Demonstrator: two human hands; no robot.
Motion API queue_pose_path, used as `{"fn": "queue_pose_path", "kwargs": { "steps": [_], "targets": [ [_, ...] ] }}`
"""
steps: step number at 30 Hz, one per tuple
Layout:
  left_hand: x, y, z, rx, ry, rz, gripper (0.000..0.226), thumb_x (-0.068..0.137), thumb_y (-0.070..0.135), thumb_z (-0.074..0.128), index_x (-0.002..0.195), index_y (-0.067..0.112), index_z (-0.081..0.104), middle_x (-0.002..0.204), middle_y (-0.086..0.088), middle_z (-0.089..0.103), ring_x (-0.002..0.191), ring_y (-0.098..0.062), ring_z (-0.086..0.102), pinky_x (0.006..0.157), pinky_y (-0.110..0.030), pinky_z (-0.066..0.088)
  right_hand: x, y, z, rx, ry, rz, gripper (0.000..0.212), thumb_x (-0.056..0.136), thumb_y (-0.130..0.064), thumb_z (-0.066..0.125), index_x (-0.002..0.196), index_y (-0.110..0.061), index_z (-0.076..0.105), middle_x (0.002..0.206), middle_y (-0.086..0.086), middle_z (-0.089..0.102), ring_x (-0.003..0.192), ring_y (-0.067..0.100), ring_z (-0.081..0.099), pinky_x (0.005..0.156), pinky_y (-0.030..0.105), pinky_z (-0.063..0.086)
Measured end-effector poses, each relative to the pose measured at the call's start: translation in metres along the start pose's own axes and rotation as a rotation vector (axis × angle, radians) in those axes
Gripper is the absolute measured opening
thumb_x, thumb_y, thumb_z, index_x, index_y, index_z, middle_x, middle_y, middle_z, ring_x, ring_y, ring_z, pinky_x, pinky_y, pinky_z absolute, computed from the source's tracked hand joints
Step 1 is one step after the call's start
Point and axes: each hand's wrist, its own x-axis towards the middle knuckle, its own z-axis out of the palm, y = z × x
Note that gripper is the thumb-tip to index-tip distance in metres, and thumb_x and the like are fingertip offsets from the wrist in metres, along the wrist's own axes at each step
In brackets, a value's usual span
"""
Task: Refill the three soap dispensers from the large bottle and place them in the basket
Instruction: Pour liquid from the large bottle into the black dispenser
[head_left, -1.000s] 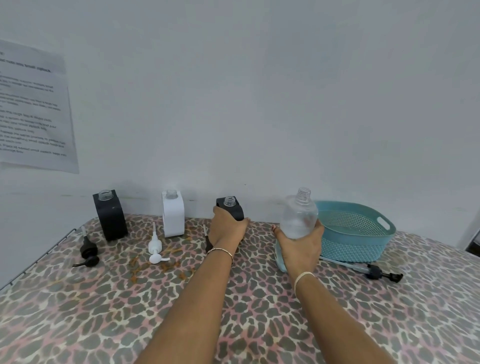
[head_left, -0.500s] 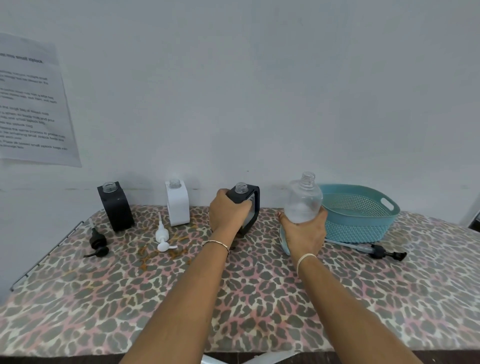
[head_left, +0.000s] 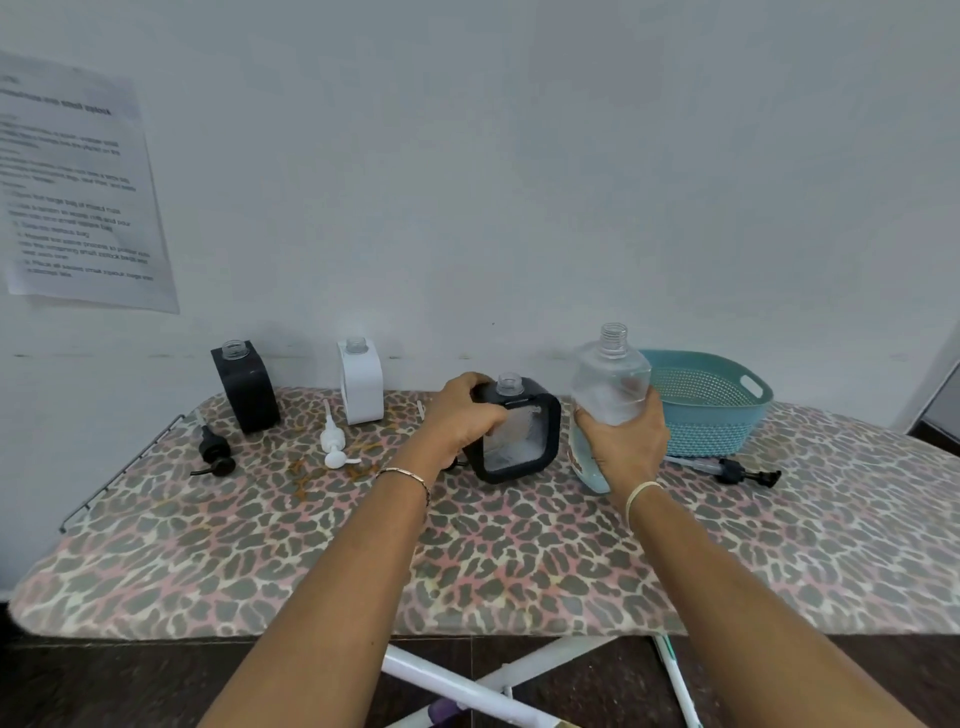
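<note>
While the left hand (head_left: 467, 415) grips the top corner of a black dispenser with a clear window (head_left: 524, 441), fingers curled over its shoulder, that dispenser stands tilted near the middle of the ironing board (head_left: 467, 561). Its neck is uncapped. Whether its lower edge rests on the leopard-print cover cannot be told.

The right hand (head_left: 623, 441) is wrapped round the lower half of the large bottle (head_left: 610, 384), which stands just beside the tilted dispenser, on its right. The bottle is clear, uncapped and close to upright, with a pale blue band low down. Contact between its base and the board is hidden by the hand.

The basket (head_left: 711, 431) is teal with a perforated wall; it sits behind and to the right of the bottle, against the wall. No dispenser is in it.

Two further dispensers stand upright at the back left, both uncapped: a black one (head_left: 247, 387) and a white one (head_left: 361, 382), well apart from each other.

Loose pumps lie on the cover — a black one (head_left: 215, 452) in front of the black dispenser, a white one (head_left: 335, 444) in front of the white, and a long-tubed one (head_left: 727, 467) in front of the basket.

A printed sheet (head_left: 78, 192) hangs on the wall at the left; its text is too blurred to read.
</note>
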Motion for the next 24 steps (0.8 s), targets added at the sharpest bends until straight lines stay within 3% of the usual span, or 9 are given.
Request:
{"fn": "queue_pose_path", "kwargs": {
  "steps": [7, 11, 15, 20, 22, 24],
  "targets": [
    [-0.023, -0.007, 0.002, 0.044, -0.154, -0.026, 0.069, 0.071, -0.008, 0.056, 0.135, 0.016, 0.048, 0.101, -0.001, 0.053, 0.092, -0.019, 0.053, 0.062, -0.023, 0.045, -0.011, -0.004, -0.021, -0.087, -0.094, -0.15, 0.061, 0.069, -0.024, 0.081, 0.121, -0.013, 0.051, 0.107, 0.005, 0.061, 0.09, 0.018, 0.052, 0.077, 0.027, 0.04],
    [-0.026, -0.007, 0.004, 0.021, -0.136, -0.025, 0.071, 0.072, -0.011, 0.054, 0.136, 0.018, 0.047, 0.11, -0.004, 0.053, 0.098, -0.021, 0.052, 0.064, -0.023, 0.047, -0.014, 0.0, -0.027, -0.178, -0.169, -0.257, 0.065, 0.068, -0.02, 0.08, 0.125, -0.013, 0.052, 0.106, 0.006, 0.064, 0.091, 0.022, 0.058, 0.073, 0.027, 0.04],
    [-0.027, -0.007, 0.006, 0.062, -0.104, 0.01, 0.07, 0.074, -0.012, 0.054, 0.138, 0.014, 0.046, 0.11, -0.003, 0.051, 0.098, -0.018, 0.051, 0.062, -0.015, 0.045, -0.014, 0.003, -0.034, -0.254, -0.224, -0.351, 0.066, 0.07, -0.015, 0.076, 0.13, -0.018, 0.049, 0.11, 0.004, 0.064, 0.092, 0.02, 0.057, 0.072, 0.028, 0.041],
    [-0.028, -0.007, 0.01, 0.076, -0.076, 0.054, 0.064, 0.077, -0.01, 0.051, 0.136, 0.016, 0.05, 0.111, -0.003, 0.056, 0.091, -0.015, 0.055, 0.052, -0.009, 0.044, -0.01, 0.005, -0.04, -0.361, -0.22, -0.404, 0.068, 0.069, -0.012, 0.072, 0.132, -0.025, 0.048, 0.113, 0.003, 0.064, 0.098, 0.024, 0.06, 0.08, 0.039, 0.052],
    [-0.028, -0.009, 0.011, 0.076, -0.065, 0.068, 0.063, 0.078, -0.009, 0.051, 0.135, 0.018, 0.051, 0.12, -0.005, 0.058, 0.096, -0.018, 0.057, 0.059, -0.012, 0.046, -0.008, 0.005, -0.042, -0.404, -0.221, -0.427, 0.068, 0.069, -0.009, 0.069, 0.131, -0.027, 0.049, 0.113, 0.002, 0.065, 0.098, 0.025, 0.06, 0.081, 0.041, 0.052],
    [-0.028, -0.011, 0.012, 0.075, -0.053, 0.081, 0.063, 0.078, -0.008, 0.051, 0.136, 0.018, 0.051, 0.128, -0.006, 0.057, 0.109, -0.021, 0.056, 0.079, -0.021, 0.049, -0.006, 0.005, -0.044, -0.458, -0.22, -0.463, 0.067, 0.069, -0.007, 0.067, 0.131, -0.028, 0.049, 0.115, 0.001, 0.064, 0.1, 0.027, 0.06, 0.082, 0.042, 0.051]
  ]
}}
